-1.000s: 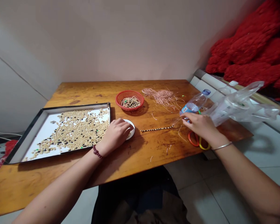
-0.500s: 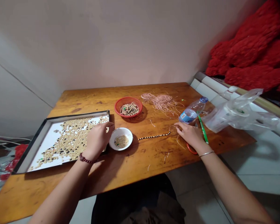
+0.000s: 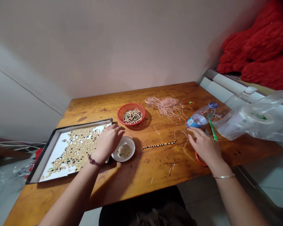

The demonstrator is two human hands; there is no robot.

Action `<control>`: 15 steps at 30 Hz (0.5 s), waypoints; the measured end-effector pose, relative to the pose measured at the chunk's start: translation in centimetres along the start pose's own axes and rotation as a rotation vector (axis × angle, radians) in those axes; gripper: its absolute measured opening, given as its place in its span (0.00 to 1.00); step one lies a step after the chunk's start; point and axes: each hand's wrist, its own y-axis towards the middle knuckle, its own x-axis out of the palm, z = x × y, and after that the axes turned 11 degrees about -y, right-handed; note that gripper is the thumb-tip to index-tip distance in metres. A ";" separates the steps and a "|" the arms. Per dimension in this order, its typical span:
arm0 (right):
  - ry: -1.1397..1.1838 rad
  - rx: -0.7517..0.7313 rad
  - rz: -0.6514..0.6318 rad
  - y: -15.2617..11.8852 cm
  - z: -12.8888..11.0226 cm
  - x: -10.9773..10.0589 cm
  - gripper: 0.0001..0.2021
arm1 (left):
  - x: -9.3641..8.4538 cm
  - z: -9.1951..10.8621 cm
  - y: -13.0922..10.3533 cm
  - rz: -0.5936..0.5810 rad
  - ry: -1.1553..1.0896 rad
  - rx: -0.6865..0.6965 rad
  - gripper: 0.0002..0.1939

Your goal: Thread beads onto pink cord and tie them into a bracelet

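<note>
Left hand (image 3: 110,138) by bowl rim (image 3: 132,148); right hand (image 3: 204,145) at cord (image 3: 179,129).

The left hand (image 3: 108,139) bends its fingers (image 3: 119,128) (palm hidden); the right hand (image 3: 205,146) points forward, fingers slightly curled.

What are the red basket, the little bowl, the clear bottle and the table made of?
Red basket: probably plastic, evenly coloured, with a wall that looks meshed.
Bowl: smooth and white, perhaps ceramic or enamelled metal; I can't tell which.
Bottle: most likely thin plastic, see-through with glints.
Table: apparently varnished wood, judging by its warm brown, streaky surface and slight sheen.
</note>
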 end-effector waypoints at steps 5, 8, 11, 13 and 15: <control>0.287 0.163 -0.090 -2.3 -0.8 -1.6 0.13 | -0.2 3.0 -2.0 -0.189 0.013 0.192 0.10; 0.337 0.253 -0.187 -2.5 -1.2 -1.2 0.14 | 0.5 3.2 -2.0 -0.234 0.067 0.172 0.07; 0.352 0.312 -0.228 -2.2 -1.6 -0.2 0.14 | 1.4 2.9 -1.8 -0.231 0.082 0.155 0.06; 0.351 0.324 -0.247 -1.9 -1.8 0.4 0.14 | 1.9 2.7 -1.7 -0.224 0.091 0.144 0.04; 0.344 0.330 -0.261 -1.7 -2.0 0.9 0.12 | 2.3 2.5 -1.9 -0.217 0.103 0.131 0.05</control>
